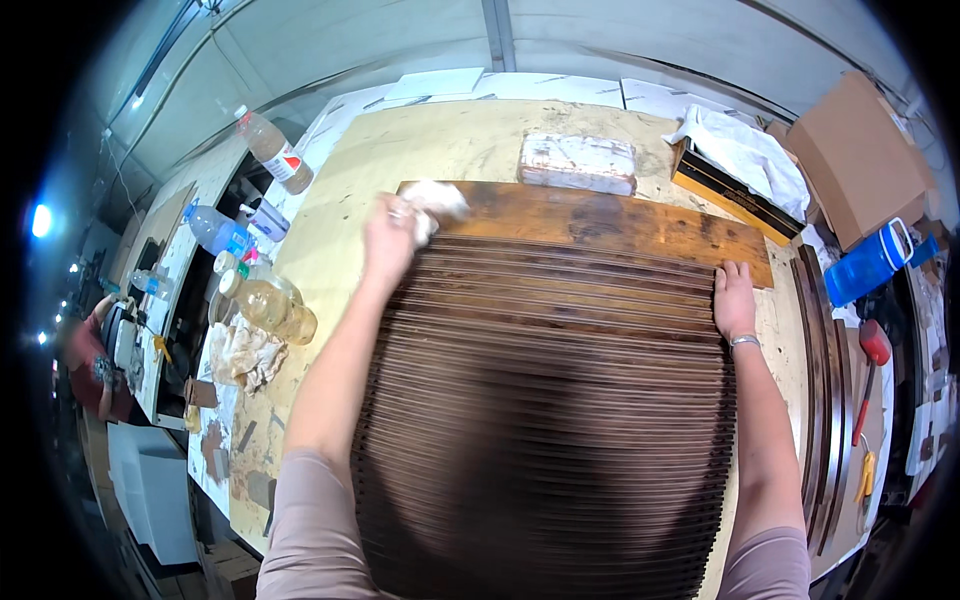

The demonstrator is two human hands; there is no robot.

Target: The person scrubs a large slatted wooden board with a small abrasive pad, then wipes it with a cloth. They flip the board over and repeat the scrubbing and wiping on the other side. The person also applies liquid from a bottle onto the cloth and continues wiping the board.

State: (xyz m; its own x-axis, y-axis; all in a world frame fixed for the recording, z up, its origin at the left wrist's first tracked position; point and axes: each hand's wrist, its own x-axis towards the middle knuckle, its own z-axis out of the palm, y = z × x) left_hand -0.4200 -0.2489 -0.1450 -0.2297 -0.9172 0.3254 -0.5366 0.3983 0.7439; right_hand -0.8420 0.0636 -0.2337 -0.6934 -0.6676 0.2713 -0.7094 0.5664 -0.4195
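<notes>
My left hand (388, 240) is closed on a white rag (436, 202) at the far left corner of a brown stained wooden plank (600, 218); the rag and fingers are slightly blurred. In front of the plank, many dark brown wooden slats (560, 345) lie side by side in a wide row reaching toward me. A shadow darkens their near middle. On the right ends of the far slats lies my right hand (736, 298), fingers forward and holding nothing that shows. Its wrist wears a bracelet.
Beyond the plank sits a stained white block (577, 163). A box with white cloth (740, 160) stands far right. Bottles (270, 308) and a crumpled rag (245, 355) line the left. Long dark strips (825, 400), a blue jug (868, 265) and a red-headed mallet (873, 345) are right.
</notes>
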